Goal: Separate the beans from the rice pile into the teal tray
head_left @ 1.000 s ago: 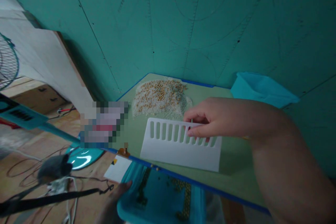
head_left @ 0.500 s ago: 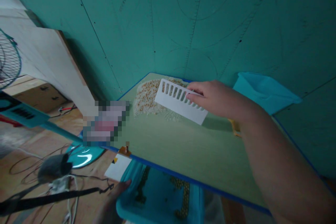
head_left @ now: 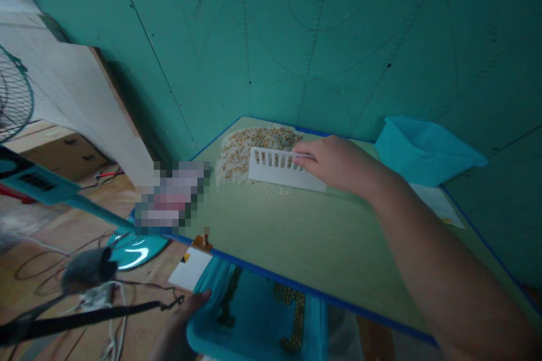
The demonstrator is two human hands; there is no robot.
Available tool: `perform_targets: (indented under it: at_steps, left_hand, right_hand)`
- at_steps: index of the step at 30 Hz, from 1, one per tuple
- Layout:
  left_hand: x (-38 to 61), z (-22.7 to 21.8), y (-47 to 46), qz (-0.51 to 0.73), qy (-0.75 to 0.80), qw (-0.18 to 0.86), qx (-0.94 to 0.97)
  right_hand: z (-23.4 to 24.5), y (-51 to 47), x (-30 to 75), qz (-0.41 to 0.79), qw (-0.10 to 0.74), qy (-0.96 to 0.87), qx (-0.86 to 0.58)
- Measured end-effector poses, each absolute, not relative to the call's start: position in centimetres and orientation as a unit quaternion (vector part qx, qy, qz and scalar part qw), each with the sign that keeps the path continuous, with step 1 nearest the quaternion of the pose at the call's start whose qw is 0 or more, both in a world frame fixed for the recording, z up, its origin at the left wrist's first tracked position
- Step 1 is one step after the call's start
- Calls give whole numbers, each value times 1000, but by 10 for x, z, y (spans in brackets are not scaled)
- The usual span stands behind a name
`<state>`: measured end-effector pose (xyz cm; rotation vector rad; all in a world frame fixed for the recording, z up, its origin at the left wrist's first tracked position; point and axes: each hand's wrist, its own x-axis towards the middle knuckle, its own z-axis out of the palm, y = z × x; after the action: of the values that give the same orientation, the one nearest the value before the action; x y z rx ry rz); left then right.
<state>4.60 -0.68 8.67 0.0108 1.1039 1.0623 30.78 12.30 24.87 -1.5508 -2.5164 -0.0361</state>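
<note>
My right hand (head_left: 328, 161) pinches the slotted upper edge of a white plastic scraper (head_left: 275, 172). The scraper stands on its long edge on the tabletop, against the near side of a spread of mixed grains (head_left: 241, 152). Yellow-brown beans or kernels lie among small pale grains there, and some show through the slots. Low at the left, my left hand (head_left: 184, 318) grips the rim of a blue plastic bin (head_left: 258, 316) held under the table's front edge. Clumps of round greenish beans (head_left: 296, 316) lie in the bin. Most of the left hand's fingers are hidden.
The pale green tabletop (head_left: 296, 237) has a blue rim and meets a green wall. A blue container (head_left: 423, 149) stands at the back right by a white paper (head_left: 440, 206). A blurred-out flat item (head_left: 173, 197) lies left, above an orange clip (head_left: 203, 241). A fan and cables are further left.
My right hand has brought the scraper slightly left and down onto the table, turning it more level and nearly parallel to the grain spread. The left hand and bin stay in place.
</note>
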Motion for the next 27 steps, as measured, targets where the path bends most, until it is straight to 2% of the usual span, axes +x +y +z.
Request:
perform_targets:
  at_steps: [21,27]
  left_hand:
    - [49,97,-9,481,539,689,60]
    - [49,95,-9,486,538,686,70]
  right_hand:
    - [260,113,308,75,91,-863,-491]
    - [262,110,309,143,41,-868,-473]
